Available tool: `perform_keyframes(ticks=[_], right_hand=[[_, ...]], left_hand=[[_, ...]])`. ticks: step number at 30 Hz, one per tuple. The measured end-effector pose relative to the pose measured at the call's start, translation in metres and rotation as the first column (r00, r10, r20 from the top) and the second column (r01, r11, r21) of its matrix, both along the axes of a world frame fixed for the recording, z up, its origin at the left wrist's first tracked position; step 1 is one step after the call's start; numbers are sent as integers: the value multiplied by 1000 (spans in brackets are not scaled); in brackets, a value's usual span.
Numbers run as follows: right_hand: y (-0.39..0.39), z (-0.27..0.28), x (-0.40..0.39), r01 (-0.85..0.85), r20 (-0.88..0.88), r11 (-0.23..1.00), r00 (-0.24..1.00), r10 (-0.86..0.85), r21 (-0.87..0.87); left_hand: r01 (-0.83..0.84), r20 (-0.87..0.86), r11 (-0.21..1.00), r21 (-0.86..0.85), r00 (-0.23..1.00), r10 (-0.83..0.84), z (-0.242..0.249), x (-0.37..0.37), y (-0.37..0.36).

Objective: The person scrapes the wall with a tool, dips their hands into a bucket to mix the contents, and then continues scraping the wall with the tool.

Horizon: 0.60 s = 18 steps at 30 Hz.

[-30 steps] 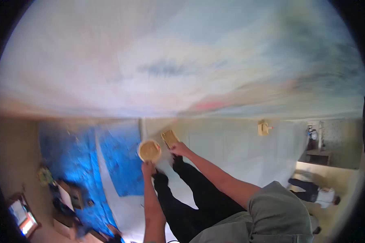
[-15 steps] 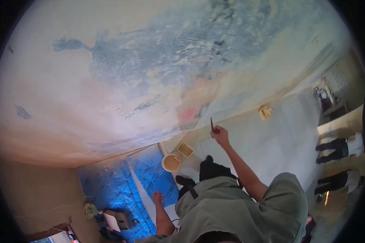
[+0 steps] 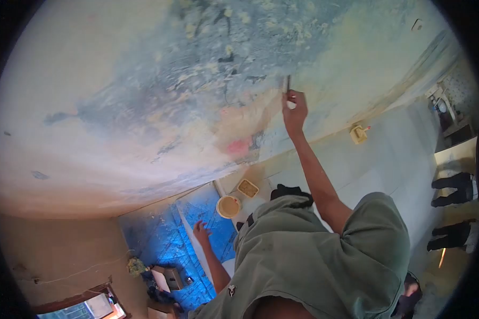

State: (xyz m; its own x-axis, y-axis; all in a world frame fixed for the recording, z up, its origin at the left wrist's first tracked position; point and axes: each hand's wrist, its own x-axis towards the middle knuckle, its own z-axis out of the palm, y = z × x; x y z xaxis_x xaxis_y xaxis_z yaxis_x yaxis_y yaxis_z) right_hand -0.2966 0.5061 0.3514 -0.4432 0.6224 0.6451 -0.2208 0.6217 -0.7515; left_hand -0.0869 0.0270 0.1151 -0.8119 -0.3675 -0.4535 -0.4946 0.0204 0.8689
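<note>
One hand presses scraper against wall; floor open below.

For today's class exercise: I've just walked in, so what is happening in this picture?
A person in a grey-green shirt holds a thin tool in the right hand, raised against a patchy, blue-stained wall. The left hand hangs open and empty over a blue sheet. A round tub and a small tray sit on the floor by the wall.

One fisheye head camera looks down past the person's shoulders, the weathered wall close across the upper frame, the floor at lower right.
</note>
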Motion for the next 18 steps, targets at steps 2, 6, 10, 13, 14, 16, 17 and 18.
perform_keyframes(ticks=[2,6,10,13,14,16,17,18], right_hand=[[6,-28,-7,-147,75,964,988,133,220],[25,5,-20,-193,108,874,981,162,446],[36,3,-27,-245,134,838,969,205,488],[30,-32,-25,-374,238,719,928,288,586],[35,-29,-25,-359,246,788,932,268,500],[52,-4,-22,-233,211,894,964,161,382],[56,2,-24,-231,189,922,966,178,312],[53,1,-24,-225,181,945,966,184,239]], left_hand=[[68,-101,996,49,993,-63,38,-30,58],[319,-198,948,2,929,-312,114,-82,160],[405,-193,892,-204,876,-442,156,-108,224],[427,-191,884,-188,867,-459,162,-113,242],[446,-168,860,-247,854,-492,166,-116,243],[444,-112,844,-301,862,-494,172,-111,240],[444,-127,848,-288,860,-493,164,-110,230],[415,-132,863,-288,875,-466,154,-107,221]])
